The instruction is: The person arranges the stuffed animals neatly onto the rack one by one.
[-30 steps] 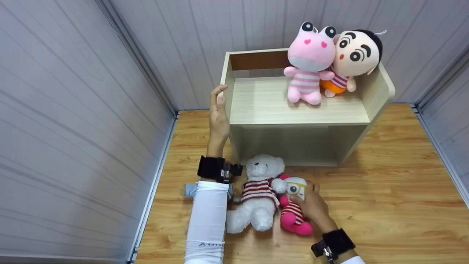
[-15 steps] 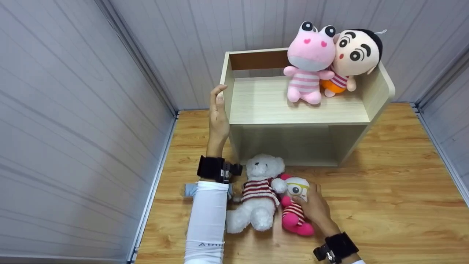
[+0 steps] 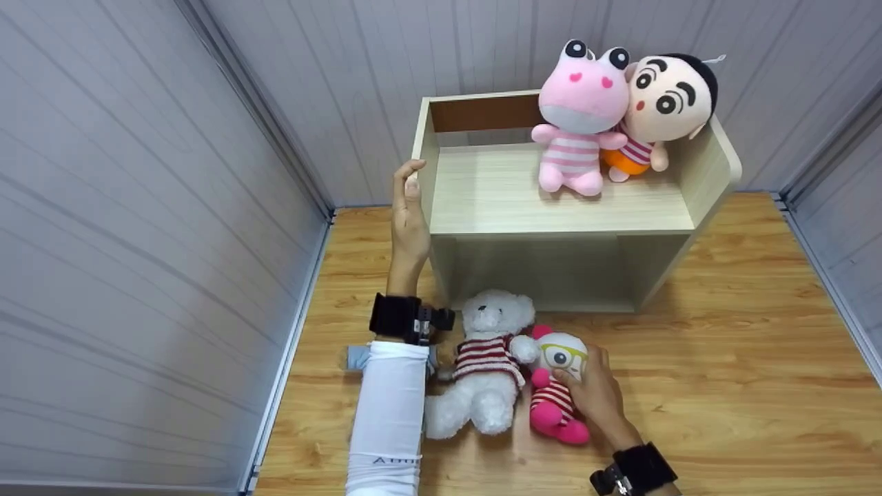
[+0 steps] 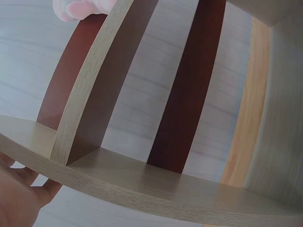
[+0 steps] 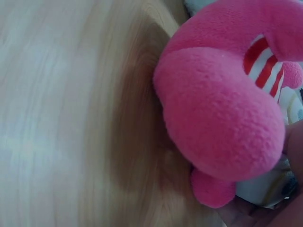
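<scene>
My right hand [image 3: 601, 396] grips a plush doll [image 3: 553, 410] with a white head, yellow glasses, bright pink limbs and a red-and-white striped body. Its thumb crosses below the single printed eye. In the right wrist view the doll's pink leg [image 5: 218, 109] fills the middle, close over the wooden floor. My left hand [image 3: 411, 224] touches the outer left side of a pale wooden shelf [image 3: 503, 186], fingertips at its front edge. In the left wrist view those fingers [image 4: 47, 190] lie against the outside of the side panel. A white teddy bear [image 3: 493, 393] in a striped sweater lies left of the doll.
On the upper shelf a pink plush frog [image 3: 584, 103] leans beside a boy doll [image 3: 665, 103] in orange shorts. A light blue plush toy [image 3: 358, 357] is partly hidden under the left forearm. Grey panel walls [image 3: 138, 241] enclose the wooden floor [image 3: 744, 358].
The right hand has shifted slightly to the right with the pink doll, whose head has tilted a little away from the bear. The left hand stays at the shelf.
</scene>
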{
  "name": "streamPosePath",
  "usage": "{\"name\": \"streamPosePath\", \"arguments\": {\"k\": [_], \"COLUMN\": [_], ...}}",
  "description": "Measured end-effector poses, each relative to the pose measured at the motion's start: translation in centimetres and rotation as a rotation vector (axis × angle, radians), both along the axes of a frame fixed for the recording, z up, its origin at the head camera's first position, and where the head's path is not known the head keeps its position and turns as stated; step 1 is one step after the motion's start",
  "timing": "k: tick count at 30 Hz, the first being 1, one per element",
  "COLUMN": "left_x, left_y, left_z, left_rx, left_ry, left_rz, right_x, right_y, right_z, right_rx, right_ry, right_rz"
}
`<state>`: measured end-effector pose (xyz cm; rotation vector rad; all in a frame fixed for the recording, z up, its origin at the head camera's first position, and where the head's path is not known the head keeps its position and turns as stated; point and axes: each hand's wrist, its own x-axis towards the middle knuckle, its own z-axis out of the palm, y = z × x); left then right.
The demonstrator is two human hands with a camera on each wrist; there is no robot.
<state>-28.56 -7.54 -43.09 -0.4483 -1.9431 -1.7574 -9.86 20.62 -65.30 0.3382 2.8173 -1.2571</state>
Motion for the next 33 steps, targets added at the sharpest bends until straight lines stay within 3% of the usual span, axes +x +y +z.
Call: {"name": "streamPosePath", "arguments": {"k": [33], "left_x": [0.1], "left_y": [-0.1], "left_z": [0.0], "left_rx": [0.015], "left_ry": [-0.018], "left_rz": [0.002], "right_x": [0.2], "right_y": [0.6], "right_z": [1.6], "right_rx": [-0.026], "right_ry": [0.033], "right_rz": [-0.031]}}
